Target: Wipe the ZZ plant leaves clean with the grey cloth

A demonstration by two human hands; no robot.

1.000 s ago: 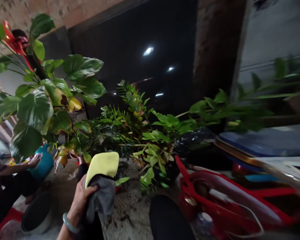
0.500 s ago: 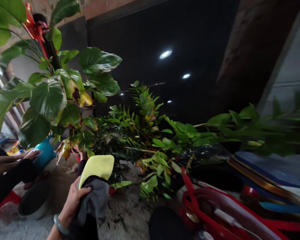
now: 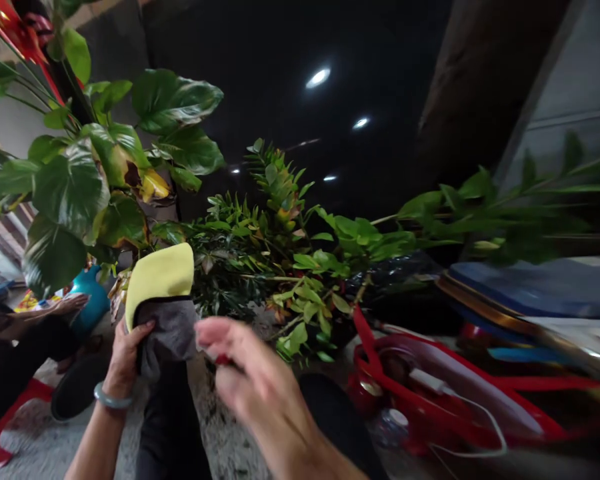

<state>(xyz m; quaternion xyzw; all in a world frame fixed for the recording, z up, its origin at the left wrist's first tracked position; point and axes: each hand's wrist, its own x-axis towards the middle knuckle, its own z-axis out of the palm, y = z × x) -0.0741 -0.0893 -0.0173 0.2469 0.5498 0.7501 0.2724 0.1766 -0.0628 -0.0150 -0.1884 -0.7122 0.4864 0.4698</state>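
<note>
My left hand (image 3: 123,350) is closed on a folded cloth (image 3: 161,273), yellow on one side and grey on the other, held up in front of the plants. A pale bracelet (image 3: 112,396) circles my left wrist. Just right of the cloth, my right hand (image 3: 255,367) reaches in, smeared by motion. Its thumb and fingers look apart, and I see nothing held in it. A small red patch shows in the gap; what it is I cannot make out. Behind the cloth stands a large-leafed plant (image 3: 70,187) with some yellowed, browned leaves.
Leafy green plants (image 3: 280,220) stretch along a dark glossy panel (image 3: 260,73). At right lie a red basket (image 3: 445,393) with a white cable and stacked blue items (image 3: 520,287). On the left, another person's hand (image 3: 73,303) is near a teal vase (image 3: 87,290), above a dark basin (image 3: 77,387).
My right hand has come into view from below, close to the cloth. The left hand has shifted leftward and up with the cloth. The whole view has moved slightly.
</note>
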